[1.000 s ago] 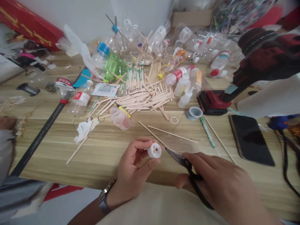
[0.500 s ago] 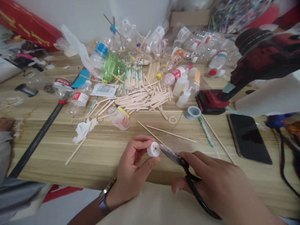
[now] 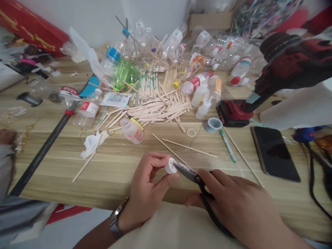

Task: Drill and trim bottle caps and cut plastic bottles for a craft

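Observation:
Between the thumb and fingers of my left hand [image 3: 151, 186] is a white bottle cap [image 3: 170, 167], its marked top turned to the right. My right hand [image 3: 233, 202] grips a pair of black-handled scissors [image 3: 190, 173]. The blade tips meet the cap's top face; whether they go into it I cannot tell. Two thin wooden sticks [image 3: 192, 149] lie on the table just beyond my hands. A small open plastic bottle [image 3: 131, 131] leans behind my left hand, near a crumpled white tissue [image 3: 91, 145].
Flat wooden sticks [image 3: 160, 110] are heaped mid-table, with plastic bottles [image 3: 223, 52] piled behind. On the right are a red-black power tool [image 3: 238, 112], a phone [image 3: 275, 153] and a spool [image 3: 213, 124]. A dark pole [image 3: 41, 152] lies left, near another person's hand [image 3: 7, 137].
The scissors have moved left, and their tips now meet the top of the cap. The cap has turned slightly in my left hand.

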The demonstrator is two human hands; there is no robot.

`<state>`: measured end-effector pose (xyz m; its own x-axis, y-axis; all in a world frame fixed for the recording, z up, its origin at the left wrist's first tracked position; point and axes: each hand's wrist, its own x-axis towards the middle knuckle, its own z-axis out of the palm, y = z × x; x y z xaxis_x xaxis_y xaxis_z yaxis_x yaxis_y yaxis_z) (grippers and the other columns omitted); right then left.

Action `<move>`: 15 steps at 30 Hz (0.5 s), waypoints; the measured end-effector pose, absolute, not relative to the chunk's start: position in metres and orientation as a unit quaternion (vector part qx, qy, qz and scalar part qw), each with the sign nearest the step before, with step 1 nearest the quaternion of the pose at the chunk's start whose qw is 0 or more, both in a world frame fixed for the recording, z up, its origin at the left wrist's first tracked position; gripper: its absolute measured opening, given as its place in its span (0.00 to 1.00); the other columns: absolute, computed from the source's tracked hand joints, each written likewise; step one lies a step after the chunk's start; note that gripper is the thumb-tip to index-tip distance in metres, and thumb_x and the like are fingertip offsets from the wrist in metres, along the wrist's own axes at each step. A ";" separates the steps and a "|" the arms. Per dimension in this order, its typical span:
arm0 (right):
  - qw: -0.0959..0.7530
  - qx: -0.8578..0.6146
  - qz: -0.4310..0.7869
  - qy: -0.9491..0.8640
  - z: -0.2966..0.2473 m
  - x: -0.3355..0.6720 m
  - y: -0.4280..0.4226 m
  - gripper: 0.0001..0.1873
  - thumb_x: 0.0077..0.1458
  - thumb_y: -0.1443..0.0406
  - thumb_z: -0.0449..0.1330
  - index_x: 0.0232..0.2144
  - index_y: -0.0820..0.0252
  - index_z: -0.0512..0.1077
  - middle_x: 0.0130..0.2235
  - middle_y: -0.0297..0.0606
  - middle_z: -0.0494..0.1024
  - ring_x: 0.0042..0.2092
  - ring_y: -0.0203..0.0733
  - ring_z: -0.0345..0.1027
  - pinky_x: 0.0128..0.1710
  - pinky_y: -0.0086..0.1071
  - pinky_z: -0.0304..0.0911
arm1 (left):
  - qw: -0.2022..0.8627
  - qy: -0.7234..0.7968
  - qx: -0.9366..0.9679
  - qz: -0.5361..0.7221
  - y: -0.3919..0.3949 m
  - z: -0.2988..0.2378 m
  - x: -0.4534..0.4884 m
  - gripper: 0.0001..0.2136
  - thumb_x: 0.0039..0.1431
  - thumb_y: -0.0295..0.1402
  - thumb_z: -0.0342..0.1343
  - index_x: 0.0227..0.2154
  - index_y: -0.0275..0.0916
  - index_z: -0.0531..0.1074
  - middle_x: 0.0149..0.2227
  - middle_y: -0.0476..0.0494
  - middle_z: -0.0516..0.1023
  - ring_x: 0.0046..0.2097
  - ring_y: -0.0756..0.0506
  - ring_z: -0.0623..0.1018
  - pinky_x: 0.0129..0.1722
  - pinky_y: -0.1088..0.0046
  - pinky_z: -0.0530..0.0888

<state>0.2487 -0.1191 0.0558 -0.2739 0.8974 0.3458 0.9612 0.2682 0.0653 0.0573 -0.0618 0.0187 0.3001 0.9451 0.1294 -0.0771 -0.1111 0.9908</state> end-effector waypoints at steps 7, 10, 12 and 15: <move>0.165 -0.572 -0.103 -0.797 0.054 0.253 -0.114 0.32 0.69 0.49 0.36 0.28 0.57 0.71 0.18 0.30 0.73 0.17 0.38 0.70 0.16 0.34 0.57 | 0.663 0.367 0.464 0.458 -0.056 0.028 0.064 0.11 0.48 0.30 0.69 0.36 0.40 0.77 0.38 0.47 0.78 0.39 0.49 0.79 0.39 0.77 0.75; 0.169 -0.580 -0.097 -0.791 0.055 0.260 -0.114 0.31 0.67 0.47 0.37 0.34 0.58 0.72 0.22 0.31 0.75 0.19 0.38 0.72 0.17 0.32 0.58 | 0.706 0.344 0.435 0.440 -0.053 0.025 0.063 0.13 0.52 0.36 0.67 0.41 0.42 0.78 0.38 0.45 0.81 0.37 0.49 0.79 0.39 0.74 0.76; 0.158 -0.590 -0.103 -0.785 0.054 0.264 -0.114 0.31 0.66 0.45 0.38 0.37 0.59 0.72 0.24 0.33 0.76 0.20 0.40 0.72 0.17 0.33 0.58 | 0.726 0.333 0.427 0.424 -0.051 0.021 0.062 0.14 0.54 0.38 0.65 0.44 0.43 0.77 0.39 0.45 0.82 0.37 0.49 0.79 0.40 0.74 0.76; 0.147 -0.582 -0.095 -0.794 0.054 0.266 -0.113 0.32 0.64 0.43 0.40 0.39 0.60 0.72 0.27 0.37 0.75 0.23 0.44 0.74 0.22 0.35 0.63 | 0.738 0.323 0.416 0.422 -0.050 0.019 0.061 0.13 0.55 0.37 0.65 0.45 0.44 0.78 0.41 0.45 0.82 0.40 0.49 0.79 0.42 0.75 0.75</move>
<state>0.2662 -0.1131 0.0535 -0.2787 0.8963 0.3448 0.9525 0.3039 -0.0202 0.0609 -0.0504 0.0185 0.4354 0.8912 -0.1269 -0.3537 0.2989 0.8863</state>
